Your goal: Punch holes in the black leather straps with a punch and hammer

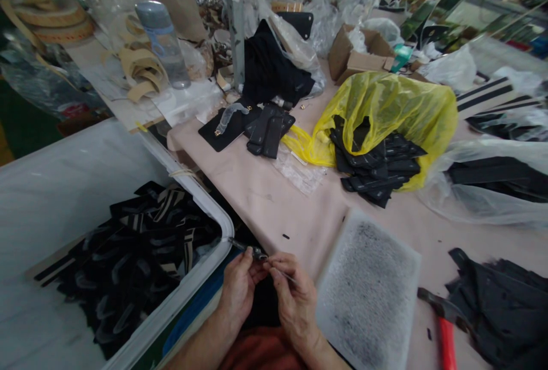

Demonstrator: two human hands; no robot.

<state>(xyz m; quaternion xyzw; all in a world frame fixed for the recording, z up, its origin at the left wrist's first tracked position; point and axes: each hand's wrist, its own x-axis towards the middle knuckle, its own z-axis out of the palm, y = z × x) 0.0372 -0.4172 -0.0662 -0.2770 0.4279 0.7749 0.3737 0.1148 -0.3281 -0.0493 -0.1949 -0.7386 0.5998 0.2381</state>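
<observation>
Metal, small and dark: the tool sits pinched between both hands, just above the near edge of the tabletop. Left hand closes its fingertips on the tool's rear end; right hand meets it from the other side, also gripping a thin clear strip. Judged light, rigid and slippery; best held at the thicker middle section. The strip looks flimsy. Left of the hands, a white bin holds black straps. Right, a speckled pad and a red-handled tool.
</observation>
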